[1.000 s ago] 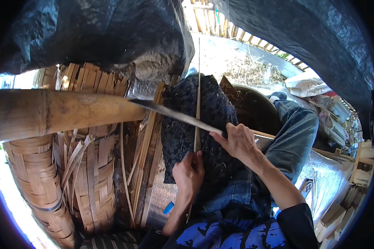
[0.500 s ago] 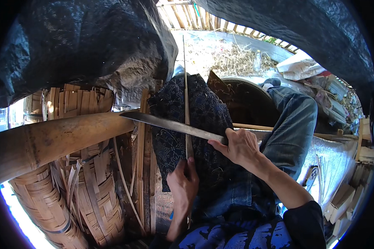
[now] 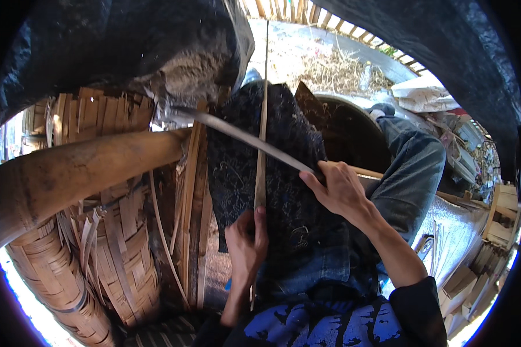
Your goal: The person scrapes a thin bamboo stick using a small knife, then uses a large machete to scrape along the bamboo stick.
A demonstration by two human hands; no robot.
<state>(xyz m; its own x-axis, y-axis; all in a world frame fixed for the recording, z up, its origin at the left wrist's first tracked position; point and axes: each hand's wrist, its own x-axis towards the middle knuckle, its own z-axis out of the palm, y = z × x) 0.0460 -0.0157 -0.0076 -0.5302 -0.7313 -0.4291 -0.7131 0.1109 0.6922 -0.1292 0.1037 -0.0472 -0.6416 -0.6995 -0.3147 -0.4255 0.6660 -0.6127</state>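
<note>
My left hand (image 3: 244, 240) is closed around the near end of a thin bamboo strip (image 3: 260, 185), thumb laid along it. The strip runs away from me over a dark patterned cloth (image 3: 231, 179) spread across my lap. My right hand (image 3: 344, 188) grips a long knife; its handle is hidden in the fist. The blade (image 3: 237, 132) crosses the strip at a slant, its tip up to the left and blurred. Whether the edge touches the strip, I cannot tell.
A thick bamboo pole (image 3: 98, 168) juts in from the left above woven bamboo baskets (image 3: 121, 248). Dark plastic sheeting (image 3: 121, 46) hangs at the upper left. A dark round basin (image 3: 353, 130) stands beyond my lap, and wood blocks (image 3: 469, 283) are piled at the right.
The blade has swung to a steeper slant, its tip now past the pole's end, and crosses the strip farther from my left hand. The whole view has shifted a little.
</note>
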